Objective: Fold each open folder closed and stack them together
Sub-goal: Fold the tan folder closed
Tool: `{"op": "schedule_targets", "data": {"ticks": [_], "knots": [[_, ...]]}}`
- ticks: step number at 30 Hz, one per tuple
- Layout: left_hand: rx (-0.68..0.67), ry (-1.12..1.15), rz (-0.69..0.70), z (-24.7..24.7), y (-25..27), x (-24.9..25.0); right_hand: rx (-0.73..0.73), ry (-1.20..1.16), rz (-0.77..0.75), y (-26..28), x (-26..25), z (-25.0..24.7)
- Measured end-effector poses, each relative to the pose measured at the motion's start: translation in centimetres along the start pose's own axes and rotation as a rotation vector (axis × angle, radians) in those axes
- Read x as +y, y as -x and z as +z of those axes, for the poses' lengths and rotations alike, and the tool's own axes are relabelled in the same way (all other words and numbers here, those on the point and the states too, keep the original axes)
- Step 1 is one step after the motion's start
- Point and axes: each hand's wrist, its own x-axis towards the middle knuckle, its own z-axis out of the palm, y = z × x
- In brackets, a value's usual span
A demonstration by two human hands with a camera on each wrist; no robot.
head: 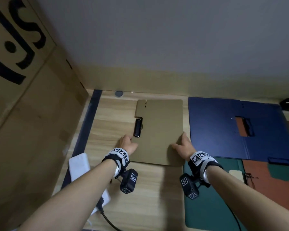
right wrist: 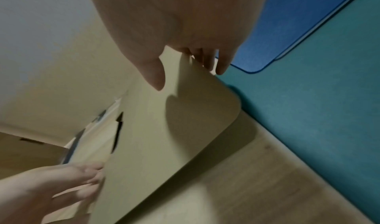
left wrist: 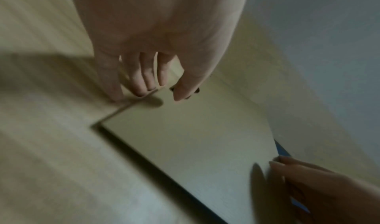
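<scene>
Between the two hands, a tan folder is lying folded closed on the wooden counter, its black clip showing through a notch on the left edge. The left hand is pinching that left edge just below the clip, fingers under the board and thumb on top, so its grip is holding the tan folder. The right hand is gripping the right edge the same way, thumb lying on the cover and fingers curling beneath it, and the near right corner is lifting off the counter. Just right of it, a blue folder is lying open and flat, overlapping a green folder and a red-brown folder nearer the person. A large cardboard box is standing at the left.
</scene>
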Motion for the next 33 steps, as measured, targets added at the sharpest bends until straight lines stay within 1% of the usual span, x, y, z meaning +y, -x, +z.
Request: {"op": "schedule_targets", "data": {"ticks": [2,4,6,8,10,15,20,23,27,29,31,33], "knots": [[0.047,-0.035,-0.004,0.6,-1.2,-1.9,-0.025,0.119,-0.016,-0.5,0.4,1.4],[0.074,-0.053,-0.014,0.3,-1.6,-3.5,-0.057,0.372,-0.036,-0.3,0.4,2.9],[0.071,-0.074,-0.014,0.0,-1.6,-4.9,-0.055,0.579,-0.093,0.4,0.0,4.0],[0.061,-0.078,0.003,-0.5,-0.9,-5.6,-0.068,0.692,-0.149,1.3,0.0,5.1],[0.052,-0.104,0.010,-0.9,0.0,-6.0,-0.069,0.752,-0.167,2.2,-0.2,6.1],[0.059,-0.145,-0.014,-1.8,1.3,-7.4,-0.049,0.819,-0.187,4.0,-0.5,7.6],[0.108,-0.149,0.037,-1.5,0.8,-8.7,0.022,0.835,-0.225,4.0,-0.1,8.6],[0.139,-0.173,0.055,-1.0,0.5,-8.7,0.032,0.860,-0.253,3.9,0.0,8.4],[0.211,-0.225,0.098,-0.9,1.4,-6.9,-0.005,0.853,-0.264,3.9,-0.5,7.8],[0.240,-0.231,0.107,-0.4,2.3,-5.4,-0.030,0.808,-0.264,4.2,-0.5,6.9],[0.252,-0.210,0.148,0.2,3.2,-3.5,-0.009,0.732,-0.272,4.9,0.1,5.5],[0.234,-0.173,0.219,1.1,3.8,-1.1,0.034,0.660,-0.263,5.8,1.3,3.5]]}}
